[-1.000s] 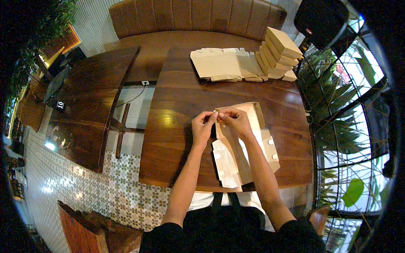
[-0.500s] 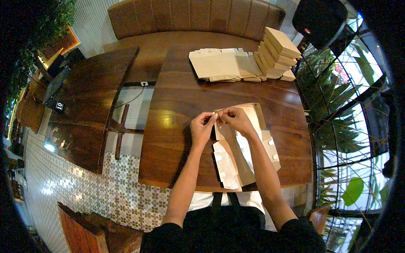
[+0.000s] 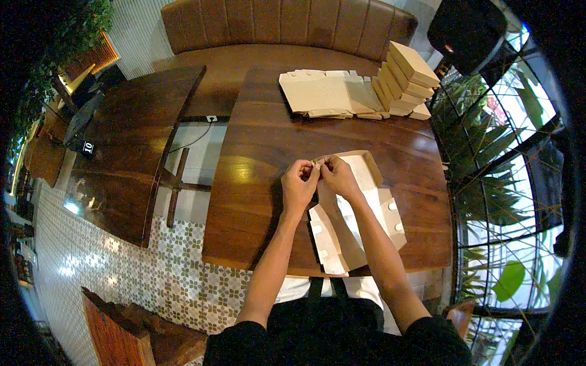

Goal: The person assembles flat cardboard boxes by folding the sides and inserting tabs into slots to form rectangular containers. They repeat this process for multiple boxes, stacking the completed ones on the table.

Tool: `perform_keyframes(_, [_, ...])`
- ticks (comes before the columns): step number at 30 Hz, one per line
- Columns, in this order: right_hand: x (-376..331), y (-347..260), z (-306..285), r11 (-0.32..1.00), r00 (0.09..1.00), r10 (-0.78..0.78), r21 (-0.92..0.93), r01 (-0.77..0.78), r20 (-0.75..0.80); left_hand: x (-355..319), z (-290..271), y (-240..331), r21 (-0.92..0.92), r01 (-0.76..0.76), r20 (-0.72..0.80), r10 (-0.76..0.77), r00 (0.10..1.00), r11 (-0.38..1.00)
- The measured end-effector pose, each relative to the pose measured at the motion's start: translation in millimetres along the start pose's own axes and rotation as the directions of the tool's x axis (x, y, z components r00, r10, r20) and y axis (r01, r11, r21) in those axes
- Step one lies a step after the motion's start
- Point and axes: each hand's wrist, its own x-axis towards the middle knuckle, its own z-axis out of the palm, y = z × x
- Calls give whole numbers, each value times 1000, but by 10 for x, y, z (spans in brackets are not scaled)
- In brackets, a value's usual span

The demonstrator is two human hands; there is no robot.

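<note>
A partly folded cardboard box (image 3: pixel 339 239), brown outside with a paler inside, lies on the wooden table in front of me. Its near half is spread flat with slotted side flaps, while the far end has raised walls. At the far left corner, my left hand (image 3: pixel 299 186) pinches the cardboard edge between thumb and fingers. My right hand (image 3: pixel 339 180) is closed on the same corner, its fingertips touching those of the left. The fingers cover the exact fold they hold. My right forearm crosses over the box and hides part of it.
Flat unfolded cardboard sheets (image 3: pixel 326 94) lie at the table's far side, beside a stack of folded boxes (image 3: pixel 410 76). A second wooden table (image 3: pixel 131 158) stands to the left across a gap. Behind is a brown bench (image 3: pixel 287 27); to the right, a metal grille (image 3: pixel 488 213) with plants.
My hands have drawn closer together at the box corner, the right fingers curling in toward the left. The whole view has shifted slightly.
</note>
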Motion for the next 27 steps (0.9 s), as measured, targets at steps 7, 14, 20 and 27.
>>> perform_keyframes(7, [59, 72, 26, 999, 995, 17, 38, -21, 101, 37, -46, 4, 75, -96, -67, 101, 993, 993])
perform_keyframes(14, [91, 50, -3, 996, 982, 90, -24, -88, 168, 27, -48, -11, 85, -111, -68, 117, 991, 990])
perform_keyframes(20, [120, 116, 106, 997, 985, 72, -45, -65, 156, 105, -135, -39, 181, 42, -38, -36, 999, 983])
perform_keyframes(27, [-174, -75, 6, 995, 997, 77, 61, -78, 10, 185, -173, 75, 385, 36, 102, -81, 991, 922])
